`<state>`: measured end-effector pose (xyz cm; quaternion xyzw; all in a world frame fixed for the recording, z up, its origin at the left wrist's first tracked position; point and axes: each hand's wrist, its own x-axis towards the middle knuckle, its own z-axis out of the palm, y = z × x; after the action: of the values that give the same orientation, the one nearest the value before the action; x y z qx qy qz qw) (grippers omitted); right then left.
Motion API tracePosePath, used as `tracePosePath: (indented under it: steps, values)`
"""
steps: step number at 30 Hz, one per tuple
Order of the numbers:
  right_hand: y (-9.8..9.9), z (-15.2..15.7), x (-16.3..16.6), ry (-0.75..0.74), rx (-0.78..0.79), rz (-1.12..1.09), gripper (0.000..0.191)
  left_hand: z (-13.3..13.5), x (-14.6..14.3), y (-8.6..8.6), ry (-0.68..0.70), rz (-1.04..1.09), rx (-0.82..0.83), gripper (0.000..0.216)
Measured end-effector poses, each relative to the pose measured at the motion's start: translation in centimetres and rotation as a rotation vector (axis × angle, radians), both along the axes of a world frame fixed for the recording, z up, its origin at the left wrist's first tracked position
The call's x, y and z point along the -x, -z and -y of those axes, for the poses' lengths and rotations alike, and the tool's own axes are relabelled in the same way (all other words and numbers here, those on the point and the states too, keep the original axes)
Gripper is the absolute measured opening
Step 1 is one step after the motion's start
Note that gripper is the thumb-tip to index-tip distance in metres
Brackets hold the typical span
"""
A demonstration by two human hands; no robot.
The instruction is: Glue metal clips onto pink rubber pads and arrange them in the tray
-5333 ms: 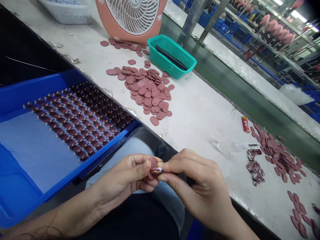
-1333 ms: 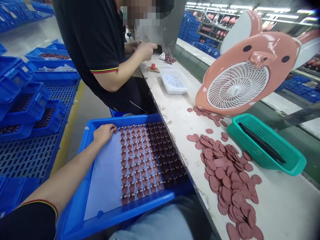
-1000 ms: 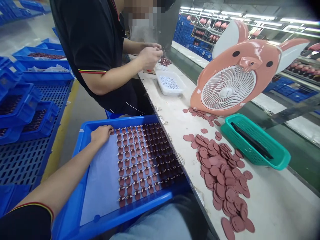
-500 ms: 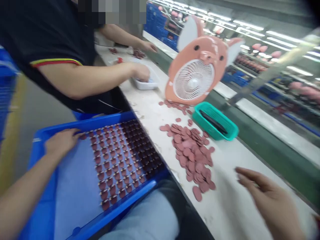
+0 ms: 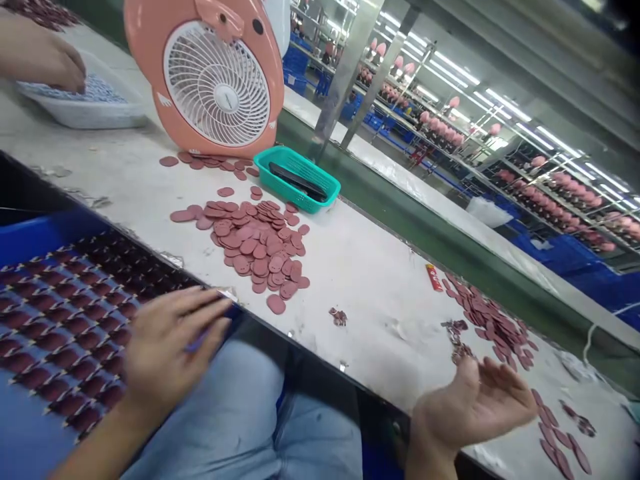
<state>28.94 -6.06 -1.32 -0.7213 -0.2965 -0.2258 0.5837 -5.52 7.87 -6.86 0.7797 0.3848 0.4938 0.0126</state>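
Observation:
My left hand hovers open, fingers stretched out, over the near right corner of the blue tray, which holds rows of dark red assembled pieces. Nothing shows in it. My right hand is at the table's front edge, palm turned up and fingers loosely spread, empty, close to a small heap of patterned bits. A pile of pink oval discs lies on the white table between my hands.
A pink fan stands at the back beside a green basket. A co-worker's hand reaches into a white tray at far left. More pink discs and a red tube lie right.
My view has swung right. My left hand came from the tray's far edge to its near right corner. My right hand turned palm up near the small heap.

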Motion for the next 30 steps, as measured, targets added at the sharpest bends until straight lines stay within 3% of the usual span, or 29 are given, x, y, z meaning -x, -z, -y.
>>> tracePosePath:
  steps: [4,7,10,13,15,20,24,26,30]
  values:
    - [1.1,1.3,-4.0,-0.134,0.301,-0.320,0.078,1.0,-5.5,-0.3,0.149,-0.253,0.011,0.042]
    - [1.3,0.9,-5.6,-0.264,0.458,-0.449,0.062,0.8,-5.6,0.1,0.204,-0.244,0.096,0.034]
    - [0.8,0.2,-5.4,-0.341,0.448,-0.496,0.046,1.0,-4.6,-0.3,0.262,-0.113,0.260,0.027]
    - [-0.1,-0.2,-3.0,-0.376,0.299,-0.550,0.041,2.3,-4.9,-2.3,0.224,0.275,0.585,0.013]
    - [-0.7,-0.1,-0.2,-0.476,0.212,-0.628,0.039,3.6,-5.8,-4.1,0.175,0.557,0.832,0.012]
    - [-1.1,-0.2,8.5,-0.843,0.266,-0.837,0.048,6.4,-7.6,-7.1,0.330,0.919,1.373,0.030]
    - [-0.9,-0.7,12.4,-1.091,0.207,-0.945,0.044,7.7,-7.4,-7.0,0.391,0.921,1.418,0.022]
    - [-0.9,-0.9,12.7,-1.157,0.191,-0.986,0.040,7.9,-6.9,-6.9,0.408,0.868,1.355,0.015]
    - [-1.3,-0.9,12.4,-1.266,0.310,-1.079,0.040,8.0,-5.9,-7.4,0.528,0.609,1.152,0.012]
